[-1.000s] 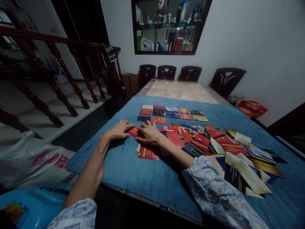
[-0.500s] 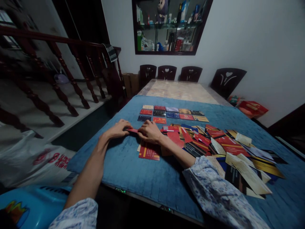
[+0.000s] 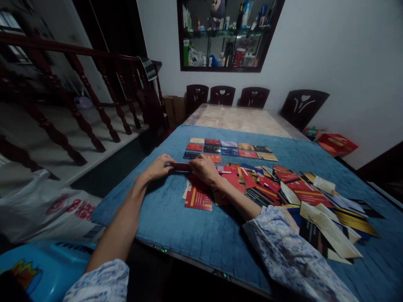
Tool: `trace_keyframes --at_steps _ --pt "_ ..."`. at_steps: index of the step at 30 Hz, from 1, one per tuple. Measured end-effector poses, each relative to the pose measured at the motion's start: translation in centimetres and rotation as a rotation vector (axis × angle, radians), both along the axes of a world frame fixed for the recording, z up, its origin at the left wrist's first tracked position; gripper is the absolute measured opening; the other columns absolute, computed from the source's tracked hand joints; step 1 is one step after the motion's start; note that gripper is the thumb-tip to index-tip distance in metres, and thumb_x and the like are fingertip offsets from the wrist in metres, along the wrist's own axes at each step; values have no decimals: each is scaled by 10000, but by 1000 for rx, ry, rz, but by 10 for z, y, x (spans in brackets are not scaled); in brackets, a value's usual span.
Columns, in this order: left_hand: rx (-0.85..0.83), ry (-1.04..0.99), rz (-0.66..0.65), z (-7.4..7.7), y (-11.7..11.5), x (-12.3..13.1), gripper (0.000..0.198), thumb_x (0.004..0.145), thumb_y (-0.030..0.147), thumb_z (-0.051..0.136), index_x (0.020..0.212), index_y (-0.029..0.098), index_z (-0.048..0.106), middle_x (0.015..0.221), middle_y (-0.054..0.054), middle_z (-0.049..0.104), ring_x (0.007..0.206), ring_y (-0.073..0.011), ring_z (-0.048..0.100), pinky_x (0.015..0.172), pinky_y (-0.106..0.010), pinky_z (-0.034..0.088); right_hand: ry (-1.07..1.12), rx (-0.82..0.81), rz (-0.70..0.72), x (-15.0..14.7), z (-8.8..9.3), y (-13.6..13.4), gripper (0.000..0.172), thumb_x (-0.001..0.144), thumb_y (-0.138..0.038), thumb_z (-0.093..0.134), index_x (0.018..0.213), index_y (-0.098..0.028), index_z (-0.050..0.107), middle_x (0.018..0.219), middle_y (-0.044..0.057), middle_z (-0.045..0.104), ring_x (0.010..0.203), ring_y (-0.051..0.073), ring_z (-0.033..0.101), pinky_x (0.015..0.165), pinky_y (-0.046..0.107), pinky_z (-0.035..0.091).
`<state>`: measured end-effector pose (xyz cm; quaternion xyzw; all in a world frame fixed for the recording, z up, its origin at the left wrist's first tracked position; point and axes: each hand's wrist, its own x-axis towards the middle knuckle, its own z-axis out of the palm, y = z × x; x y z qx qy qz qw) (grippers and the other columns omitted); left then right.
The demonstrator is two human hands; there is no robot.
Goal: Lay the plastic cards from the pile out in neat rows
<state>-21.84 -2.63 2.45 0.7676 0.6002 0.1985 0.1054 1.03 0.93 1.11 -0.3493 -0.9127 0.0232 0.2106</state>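
Note:
Both hands hold one red card (image 3: 181,166) between them, just above the blue cloth (image 3: 176,226). My left hand (image 3: 160,166) pinches its left end and my right hand (image 3: 205,169) grips its right end. Beyond the card lie two neat rows of cards (image 3: 229,150). Under and beside my right forearm sits a red card with yellow print (image 3: 198,199). A loose pile of red, black and cream cards (image 3: 299,197) spreads to the right.
The table (image 3: 239,119) runs on bare past the cloth to several dark chairs (image 3: 222,95) at the wall. A wooden stair railing (image 3: 78,84) stands left. A white plastic bag (image 3: 44,205) and a blue plastic object (image 3: 40,264) lie at lower left.
Both hands have lifted the red card off the cloth and carried it forward, toward the laid-out rows. The view has shifted slightly.

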Motion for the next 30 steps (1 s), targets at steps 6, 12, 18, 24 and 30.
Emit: trace_keyframes --at_steps 6,12,18,24,30 --pt "-41 -27 -36 -2 0 5 258 814 299 551 926 181 752 971 -51 716 961 -226 630 925 -333 494 43 -15 -33 5 -1 4 321 1029 -272 435 969 -207 745 945 76 726 970 208 559 819 314 344" --pt "-60 -48 -27 -5 1 10 309 794 262 544 1004 177 754 1005 -47 743 956 -226 650 892 -317 501 21 -45 -40 8 -3 4 294 1018 -264 445 1028 -210 734 959 81 725 969 214 571 811 312 364" --pt "-63 -39 -6 -8 4 10 241 773 236 534 863 154 742 824 -41 721 759 -194 624 756 -292 492 21 -85 -74 8 -7 5 259 936 -216 536 1144 -212 690 990 84 720 964 227 592 819 325 403" --pt "-74 -117 22 -12 5 12 208 752 230 537 800 140 718 752 -25 684 706 -177 595 678 -273 463 -21 -112 -113 8 -8 5 338 901 -246 593 1231 -186 637 1031 112 708 1003 247 603 824 326 414" --pt "-55 -219 35 -13 6 20 201 755 240 562 799 134 727 766 -21 696 741 -173 612 739 -273 494 -13 -143 -126 10 -12 11 173 900 -276 583 989 -173 689 951 104 713 957 252 587 779 319 418"
